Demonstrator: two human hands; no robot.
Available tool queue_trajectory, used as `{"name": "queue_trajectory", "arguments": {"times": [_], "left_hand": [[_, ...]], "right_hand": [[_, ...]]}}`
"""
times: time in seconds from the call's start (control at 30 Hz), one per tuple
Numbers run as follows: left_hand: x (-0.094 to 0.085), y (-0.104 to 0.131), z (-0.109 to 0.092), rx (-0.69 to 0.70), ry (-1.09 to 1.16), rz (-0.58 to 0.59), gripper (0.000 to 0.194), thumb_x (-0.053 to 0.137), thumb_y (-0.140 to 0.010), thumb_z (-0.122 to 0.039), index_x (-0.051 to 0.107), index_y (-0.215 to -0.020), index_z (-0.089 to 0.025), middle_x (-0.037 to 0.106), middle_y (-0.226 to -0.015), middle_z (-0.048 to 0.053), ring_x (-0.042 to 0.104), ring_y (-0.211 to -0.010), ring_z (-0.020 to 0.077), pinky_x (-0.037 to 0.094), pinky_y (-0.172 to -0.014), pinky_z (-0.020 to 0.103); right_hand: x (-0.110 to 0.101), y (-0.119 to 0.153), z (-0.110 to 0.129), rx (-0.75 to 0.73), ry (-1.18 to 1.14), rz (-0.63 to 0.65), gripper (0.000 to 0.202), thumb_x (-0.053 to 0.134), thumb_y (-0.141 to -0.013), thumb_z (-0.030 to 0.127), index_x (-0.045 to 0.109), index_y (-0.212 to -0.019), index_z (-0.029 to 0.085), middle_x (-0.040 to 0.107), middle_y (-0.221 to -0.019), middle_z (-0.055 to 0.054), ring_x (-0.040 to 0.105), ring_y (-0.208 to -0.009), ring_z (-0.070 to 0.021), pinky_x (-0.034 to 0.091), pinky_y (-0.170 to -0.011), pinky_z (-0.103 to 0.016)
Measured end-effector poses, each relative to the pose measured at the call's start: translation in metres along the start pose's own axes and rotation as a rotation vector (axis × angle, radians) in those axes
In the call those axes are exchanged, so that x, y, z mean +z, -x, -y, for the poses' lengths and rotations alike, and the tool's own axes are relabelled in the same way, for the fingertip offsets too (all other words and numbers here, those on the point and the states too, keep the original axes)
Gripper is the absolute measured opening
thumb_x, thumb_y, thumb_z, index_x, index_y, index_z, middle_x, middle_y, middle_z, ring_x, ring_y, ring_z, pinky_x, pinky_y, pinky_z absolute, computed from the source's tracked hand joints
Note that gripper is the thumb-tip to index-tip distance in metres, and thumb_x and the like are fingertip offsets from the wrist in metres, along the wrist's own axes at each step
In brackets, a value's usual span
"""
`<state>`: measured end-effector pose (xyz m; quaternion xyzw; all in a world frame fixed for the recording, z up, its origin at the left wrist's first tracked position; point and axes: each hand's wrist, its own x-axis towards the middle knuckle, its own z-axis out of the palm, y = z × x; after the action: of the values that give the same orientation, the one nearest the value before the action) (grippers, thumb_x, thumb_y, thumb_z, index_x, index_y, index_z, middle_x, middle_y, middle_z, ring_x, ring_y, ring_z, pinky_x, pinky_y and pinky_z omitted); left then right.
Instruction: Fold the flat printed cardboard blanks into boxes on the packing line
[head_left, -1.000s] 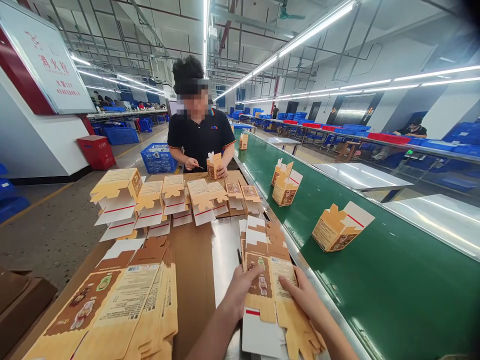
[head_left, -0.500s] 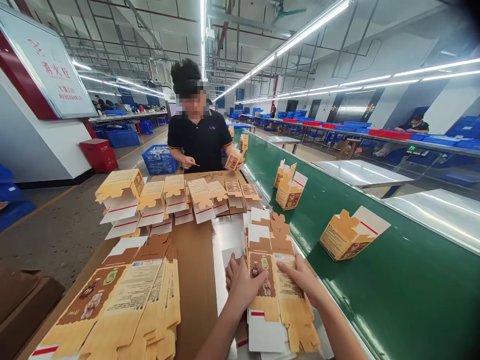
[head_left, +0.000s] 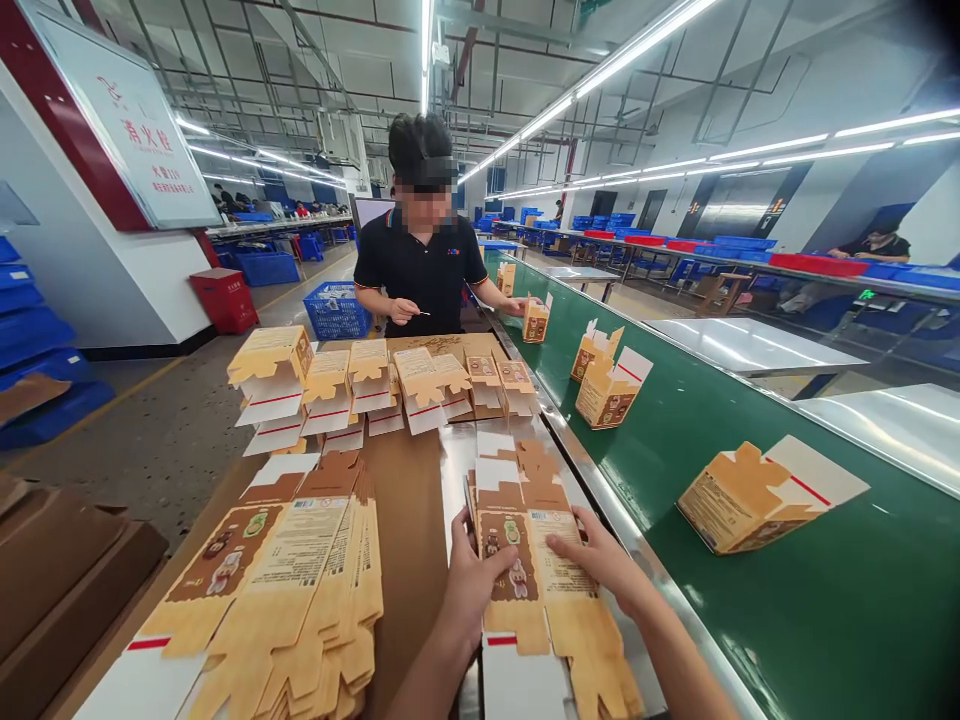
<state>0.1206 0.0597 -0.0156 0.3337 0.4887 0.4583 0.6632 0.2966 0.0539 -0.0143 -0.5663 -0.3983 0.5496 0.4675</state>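
Between my two hands is a stack of flattened cartons (head_left: 517, 615), printed brown and tan with small cartoon figures. My left hand (head_left: 476, 575) grips the stack's left edge, thumb across the printed face and fingers hidden underneath. On the other side, my right hand (head_left: 604, 565) clasps the right edge, its thumb lying over the text panel. A larger pile of flat cartons (head_left: 262, 580) lies to the left on the brown cardboard-covered table (head_left: 409, 520). Farther back stand several part-folded boxes (head_left: 330, 385), their white flaps hanging toward me.
A green conveyor belt (head_left: 750, 610) runs along the right, carrying several boxes with raised flaps, such as the nearest box (head_left: 742, 500). Across the table a co-worker (head_left: 420, 260) holds a thin stick and touches a small box (head_left: 535, 322). A blue basket (head_left: 337, 310) stands behind.
The co-worker's hand has carried a small box over to the belt. My view has shifted slightly left. My hands keep hold of the carton stack, which looks squarer at its edges.
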Motion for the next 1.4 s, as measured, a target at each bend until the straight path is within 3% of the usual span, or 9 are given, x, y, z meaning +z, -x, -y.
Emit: {"name": "queue_trajectory", "arguments": {"times": [0.17, 0.3, 0.47, 0.73, 0.93, 1.07, 1.2, 1.3, 1.4], "left_hand": [[0.003, 0.027, -0.039, 0.29, 0.017, 0.186, 0.089, 0.073, -0.075, -0.031, 0.015, -0.143, -0.033, 0.062, -0.125, 0.005, 0.064, -0.11, 0.0205, 0.053, -0.093, 0.034], [-0.002, 0.024, -0.065, 0.429, -0.084, 0.276, 0.069, 0.07, -0.08, -0.032, 0.03, -0.136, -0.024, 0.06, -0.13, 0.008, 0.057, -0.121, 0.0186, 0.045, -0.102, 0.03], [-0.003, 0.003, -0.052, 0.406, -0.09, 0.282, 0.085, 0.08, -0.067, -0.03, 0.026, -0.133, -0.025, 0.064, -0.12, 0.008, 0.066, -0.102, 0.0205, 0.053, -0.088, 0.033], [-0.012, -0.012, -0.011, 0.301, -0.121, 0.226, 0.059, 0.079, -0.065, -0.028, 0.041, -0.11, -0.022, 0.071, -0.103, 0.005, 0.07, -0.094, 0.0213, 0.054, -0.087, 0.036], [-0.023, 0.042, -0.05, 0.26, -0.178, 0.063, 0.062, 0.076, -0.071, -0.032, 0.041, -0.122, -0.022, 0.071, -0.111, 0.008, 0.071, -0.096, 0.0228, 0.056, -0.086, 0.036], [-0.072, 0.08, -0.104, 0.24, -0.298, -0.216, 0.076, 0.074, -0.07, -0.047, 0.038, -0.135, -0.03, 0.063, -0.133, 0.005, 0.065, -0.113, 0.025, 0.057, -0.085, 0.031], [-0.165, 0.073, -0.143, 0.196, -0.56, -0.444, 0.069, 0.068, -0.066, -0.066, 0.052, -0.124, -0.032, 0.062, -0.133, 0.006, 0.062, -0.115, 0.0346, 0.049, -0.097, 0.048], [-0.225, 0.055, -0.149, 0.113, -0.514, -0.584, 0.08, 0.063, -0.071, -0.069, 0.046, -0.135, -0.025, 0.04, -0.153, 0.011, 0.037, -0.139, 0.036, 0.024, -0.117, 0.049], [-0.244, 0.048, -0.137, -0.01, -0.319, -0.508, 0.075, 0.055, -0.077, -0.068, 0.05, -0.133, -0.017, 0.051, -0.144, 0.016, 0.047, -0.132, 0.0368, 0.038, -0.109, 0.05]], "right_hand": [[-0.005, 0.001, 0.035, -0.169, -0.103, 0.093, 0.054, 0.079, -0.065, 0.055, 0.066, -0.103, 0.02, 0.076, -0.107, -0.012, 0.07, -0.1, -0.0321, 0.054, -0.088, -0.045], [-0.002, 0.001, 0.048, -0.348, -0.133, 0.032, 0.052, 0.086, -0.06, 0.048, 0.066, -0.101, 0.024, 0.076, -0.108, -0.008, 0.068, -0.104, -0.0293, 0.052, -0.091, -0.039], [0.002, -0.012, 0.026, -0.399, -0.141, -0.041, 0.056, 0.085, -0.057, 0.054, 0.065, -0.099, 0.024, 0.076, -0.1, -0.008, 0.07, -0.093, -0.0278, 0.054, -0.084, -0.039], [0.003, -0.008, -0.007, -0.365, -0.096, -0.042, 0.048, 0.09, -0.05, 0.042, 0.072, -0.089, 0.021, 0.078, -0.094, -0.009, 0.071, -0.089, -0.0318, 0.057, -0.08, -0.044], [0.039, 0.02, 0.012, -0.26, -0.149, 0.018, 0.043, 0.076, -0.071, 0.049, 0.069, -0.103, 0.021, 0.077, -0.102, -0.01, 0.072, -0.092, -0.0298, 0.058, -0.081, -0.043], [0.108, 0.032, 0.047, -0.116, -0.276, 0.288, 0.049, 0.071, -0.077, 0.047, 0.059, -0.116, 0.022, 0.073, -0.116, -0.007, 0.068, -0.107, -0.0264, 0.053, -0.094, -0.04], [0.191, 0.01, 0.061, -0.095, -0.186, 0.429, 0.047, 0.067, -0.074, 0.042, 0.054, -0.113, 0.018, 0.07, -0.119, -0.01, 0.066, -0.11, -0.0267, 0.052, -0.092, -0.038], [0.235, -0.012, 0.052, -0.077, -0.046, 0.37, 0.04, 0.066, -0.07, 0.033, 0.053, -0.105, 0.018, 0.067, -0.115, -0.013, 0.064, -0.109, -0.0297, 0.049, -0.094, -0.043], [0.252, -0.022, 0.039, -0.084, 0.122, 0.287, 0.039, 0.069, -0.064, 0.026, 0.059, -0.101, 0.019, 0.06, -0.119, -0.015, 0.047, -0.125, -0.0385, 0.028, -0.107, -0.058]]}}
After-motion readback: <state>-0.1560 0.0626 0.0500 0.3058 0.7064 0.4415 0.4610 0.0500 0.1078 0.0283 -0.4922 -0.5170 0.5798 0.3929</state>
